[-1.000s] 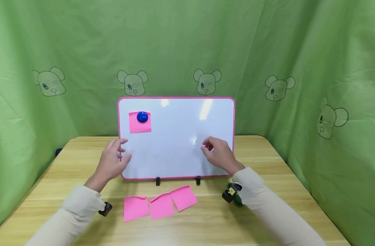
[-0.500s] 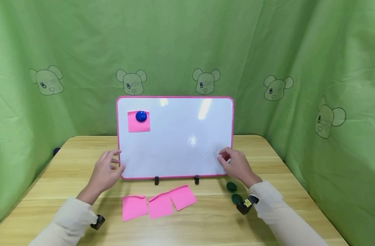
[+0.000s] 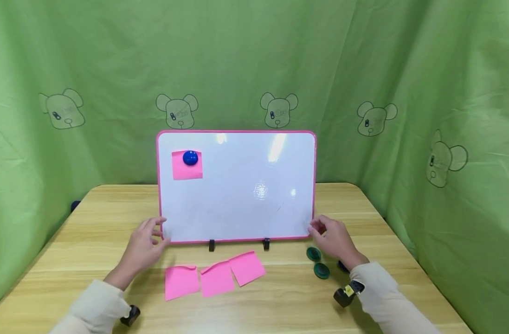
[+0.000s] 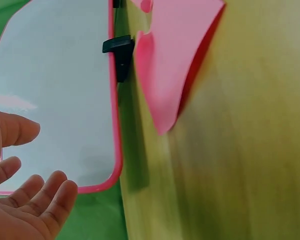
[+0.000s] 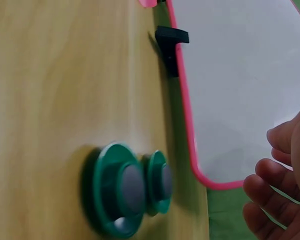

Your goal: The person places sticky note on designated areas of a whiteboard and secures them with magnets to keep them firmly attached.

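A whiteboard (image 3: 237, 185) with a pink frame stands upright on the table. At its upper left, a round blue magnet (image 3: 190, 157) sits over a pink sticky note (image 3: 187, 172). My left hand (image 3: 143, 243) is at the board's lower left edge, fingers apart and holding nothing. On the opposite side my right hand (image 3: 335, 239) is near the lower right edge, its fingers loosely bent with nothing between them. Both wrist views show the fingers of the left hand (image 4: 35, 205) and the right hand (image 5: 285, 185) around the board's side edges.
Two green magnets (image 3: 313, 253) lie near the right hand, backs up, with a dark blue piece (image 3: 343, 266) partly hidden by the wrist. Several pink notes (image 3: 217, 279) lie in front of the board. Black feet (image 3: 211, 245) hold its bottom edge. Green curtain (image 3: 237, 55) surrounds the table.
The right hand has moved right and down from in front of the board to its right edge, uncovering the green magnets. The left hand has lowered along the left edge.
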{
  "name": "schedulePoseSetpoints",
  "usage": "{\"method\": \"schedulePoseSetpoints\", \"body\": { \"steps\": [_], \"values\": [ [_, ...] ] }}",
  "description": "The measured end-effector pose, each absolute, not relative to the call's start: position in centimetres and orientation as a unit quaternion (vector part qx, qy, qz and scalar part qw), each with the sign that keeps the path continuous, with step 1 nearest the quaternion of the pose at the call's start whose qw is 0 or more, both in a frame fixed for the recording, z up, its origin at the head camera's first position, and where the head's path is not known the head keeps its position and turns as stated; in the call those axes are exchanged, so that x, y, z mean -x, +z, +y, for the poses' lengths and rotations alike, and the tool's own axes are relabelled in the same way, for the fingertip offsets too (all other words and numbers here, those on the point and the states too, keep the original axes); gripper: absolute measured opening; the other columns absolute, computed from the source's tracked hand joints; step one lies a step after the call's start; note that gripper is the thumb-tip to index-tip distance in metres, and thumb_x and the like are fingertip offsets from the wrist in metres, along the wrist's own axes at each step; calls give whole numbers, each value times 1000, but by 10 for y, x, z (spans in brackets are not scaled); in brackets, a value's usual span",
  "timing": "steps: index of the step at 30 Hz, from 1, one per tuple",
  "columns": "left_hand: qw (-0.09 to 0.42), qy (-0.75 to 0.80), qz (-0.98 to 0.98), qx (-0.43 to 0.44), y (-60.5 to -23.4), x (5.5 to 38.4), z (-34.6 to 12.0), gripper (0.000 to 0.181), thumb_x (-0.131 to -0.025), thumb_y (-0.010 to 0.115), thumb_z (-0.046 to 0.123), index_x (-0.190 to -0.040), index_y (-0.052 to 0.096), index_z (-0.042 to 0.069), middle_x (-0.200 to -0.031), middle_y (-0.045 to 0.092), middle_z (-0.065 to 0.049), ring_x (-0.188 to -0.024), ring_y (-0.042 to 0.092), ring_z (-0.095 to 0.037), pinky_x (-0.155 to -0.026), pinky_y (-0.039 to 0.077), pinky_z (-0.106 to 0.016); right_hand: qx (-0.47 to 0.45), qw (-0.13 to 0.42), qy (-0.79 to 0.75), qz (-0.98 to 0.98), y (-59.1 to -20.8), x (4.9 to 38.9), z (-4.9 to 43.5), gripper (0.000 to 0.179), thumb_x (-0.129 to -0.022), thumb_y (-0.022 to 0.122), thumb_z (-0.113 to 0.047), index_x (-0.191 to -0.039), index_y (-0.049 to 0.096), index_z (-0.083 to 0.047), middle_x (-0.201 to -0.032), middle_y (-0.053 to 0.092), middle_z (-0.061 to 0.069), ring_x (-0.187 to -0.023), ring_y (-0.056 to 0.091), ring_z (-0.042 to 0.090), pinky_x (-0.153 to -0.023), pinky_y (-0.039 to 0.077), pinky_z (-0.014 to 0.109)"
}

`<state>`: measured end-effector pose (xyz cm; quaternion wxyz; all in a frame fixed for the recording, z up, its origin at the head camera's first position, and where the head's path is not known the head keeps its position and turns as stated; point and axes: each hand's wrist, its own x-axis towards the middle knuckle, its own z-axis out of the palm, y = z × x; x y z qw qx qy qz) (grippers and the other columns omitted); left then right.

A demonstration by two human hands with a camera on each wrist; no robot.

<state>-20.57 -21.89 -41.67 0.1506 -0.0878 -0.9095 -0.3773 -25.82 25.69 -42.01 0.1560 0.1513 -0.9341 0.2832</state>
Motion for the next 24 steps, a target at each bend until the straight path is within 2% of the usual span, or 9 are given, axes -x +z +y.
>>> {"method": "schedulePoseSetpoints", "body": {
  "steps": [7, 11, 18, 24],
  "values": [
    [136, -378, -910, 104, -427, 200, -217, 47, -82, 72, 2, -125, 53, -4, -115, 55, -21, -93, 63, -31, -75, 57, -41, -157, 127, 273, -941, -428, 249, 262, 5, -88, 70, -12, -88, 65, -10, -74, 57, -5, -72, 54, 16, -63, 48, 28],
    [106, -373, -916, 104, -431, 198, -216, 41, -82, 72, 4, -120, 55, -2, -113, 57, -19, -96, 62, -32, -76, 56, -40, -161, 93, 262, -947, -431, 245, 265, 6, -89, 69, -12, -85, 64, -12, -72, 54, -5, -68, 50, 14, -59, 45, 26],
    [53, -359, -926, 99, -436, 194, -213, 25, -81, 74, 6, -102, 62, 3, -104, 62, -11, -90, 64, -29, -75, 57, -39, -168, 35, 255, -952, -436, 239, 271, 8, -89, 70, -15, -85, 63, -14, -76, 57, -6, -69, 52, 11, -59, 47, 26],
    [29, -341, -934, 103, -434, 188, -212, 21, -76, 78, 7, -90, 62, 9, -98, 63, -8, -91, 62, -28, -76, 55, -43, -165, -17, 257, -952, -437, 237, 275, 15, -84, 76, -21, -87, 64, -14, -84, 61, -3, -71, 52, 13, -59, 47, 27]
  ]
}}
